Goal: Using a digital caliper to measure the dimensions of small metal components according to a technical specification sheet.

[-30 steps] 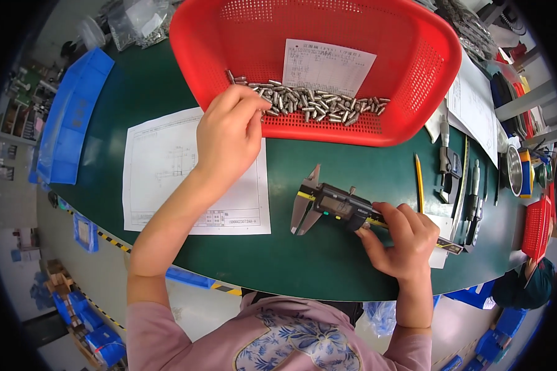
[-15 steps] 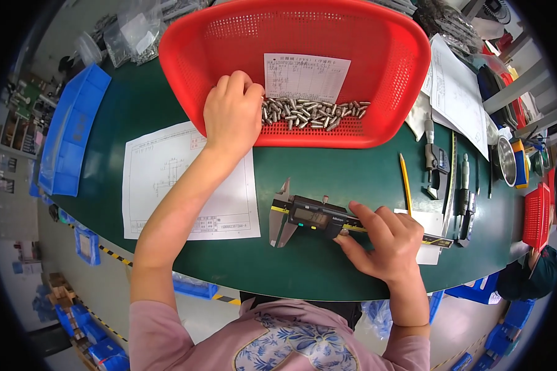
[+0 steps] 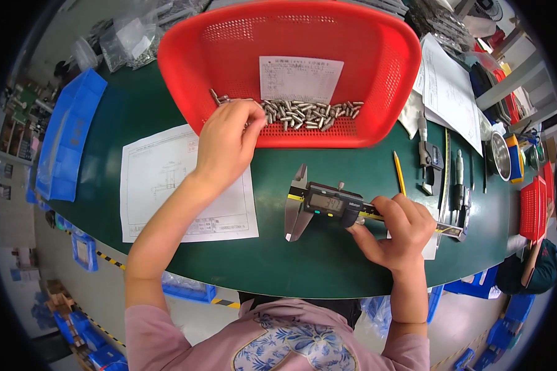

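My left hand is at the near left rim of a red plastic basket. Its fingers are curled and pinched together close to small metal pins heaped on the basket bottom; whatever the fingertips hold is too hidden to make out. A printed sheet rests against the inside back wall, behind the pins. Over the table, my right hand is wrapped around the beam of a digital caliper, thumb at its slider. The caliper's jaws point left, with nothing visible between them.
A drawing sheet lies under my left forearm. To the right are a pencil, two micrometers, more papers and a metal bowl. A blue tray stands at the left table edge. Another person's arm shows far right.
My left hand has drawn back toward me from the basket, uncovering more pins at its left. The caliper and my right hand have shifted slightly right, and the jaw end has tilted.
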Tool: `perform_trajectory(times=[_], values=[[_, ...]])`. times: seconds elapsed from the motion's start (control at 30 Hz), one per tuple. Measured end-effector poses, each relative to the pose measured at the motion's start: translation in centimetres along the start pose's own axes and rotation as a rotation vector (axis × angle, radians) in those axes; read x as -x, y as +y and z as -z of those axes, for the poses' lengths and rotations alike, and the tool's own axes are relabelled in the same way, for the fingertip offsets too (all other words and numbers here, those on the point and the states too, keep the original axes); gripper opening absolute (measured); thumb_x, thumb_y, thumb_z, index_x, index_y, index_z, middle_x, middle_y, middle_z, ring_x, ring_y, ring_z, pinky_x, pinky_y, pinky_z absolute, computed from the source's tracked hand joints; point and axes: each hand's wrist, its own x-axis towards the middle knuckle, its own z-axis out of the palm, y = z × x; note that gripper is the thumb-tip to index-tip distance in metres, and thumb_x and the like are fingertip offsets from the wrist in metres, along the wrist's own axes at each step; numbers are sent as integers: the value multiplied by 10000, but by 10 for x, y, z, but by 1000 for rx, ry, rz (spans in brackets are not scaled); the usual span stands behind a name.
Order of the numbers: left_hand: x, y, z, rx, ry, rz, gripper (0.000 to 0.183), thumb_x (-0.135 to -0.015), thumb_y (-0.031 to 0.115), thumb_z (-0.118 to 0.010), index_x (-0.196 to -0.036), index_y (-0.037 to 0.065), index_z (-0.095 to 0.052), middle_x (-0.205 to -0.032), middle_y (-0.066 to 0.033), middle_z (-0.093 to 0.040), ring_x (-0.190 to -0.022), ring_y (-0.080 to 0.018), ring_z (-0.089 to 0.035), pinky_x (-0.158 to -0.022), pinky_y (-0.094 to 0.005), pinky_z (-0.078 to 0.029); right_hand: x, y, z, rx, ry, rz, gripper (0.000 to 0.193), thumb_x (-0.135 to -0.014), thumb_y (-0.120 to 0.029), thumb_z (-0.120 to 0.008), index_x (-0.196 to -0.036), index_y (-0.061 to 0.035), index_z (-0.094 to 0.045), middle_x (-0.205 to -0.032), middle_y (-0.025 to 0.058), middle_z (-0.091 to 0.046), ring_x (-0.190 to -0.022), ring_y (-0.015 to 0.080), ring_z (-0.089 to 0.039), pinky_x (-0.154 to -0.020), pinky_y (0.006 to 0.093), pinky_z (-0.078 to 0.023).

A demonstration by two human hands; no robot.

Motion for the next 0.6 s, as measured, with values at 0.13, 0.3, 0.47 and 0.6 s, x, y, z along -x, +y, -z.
perform_trajectory(times=[0.13,0.3,0.47,0.6], values=[[37,27,17,490,-90,274,111,-747,-26,-598,-829,14,-535,-855,-63,-568,-721,-160,-552,-635,-251,-423,-3,-2,-2,15,-16,0,360,-563,-369,-736,-698,-94,-549,-528,9,-406,-394,169,-405,-364,282,-295],[54,42,22,898,-92,496,122,-768,-39,-588,-883,-7,-563,-864,-64,-556,-770,-99,-526,-680,-215,-424,-3,-3,-7,17,-96,-4,390,-572,-376,-744,-689,-60,-548,-525,15,-443,-421,177,-447,-394,283,-322],[61,38,24,1127,-154,647,165,-781,-39,-587,-943,-19,-562,-886,-59,-561,-795,-100,-534,-727,-229,-430,-1,-2,-11,5,-103,34,382,-573,-380,-732,-740,-82,-562,-540,7,-417,-411,166,-428,-377,279,-324],[65,44,28,1243,-90,722,170,-787,-33,-588,-952,-26,-550,-895,-73,-577,-829,-107,-549,-749,-241,-443,-2,-10,-7,-18,-179,50,386,-579,-304,-720,-854,-59,-600,-574,22,-439,-432,164,-439,-384,282,-329]])
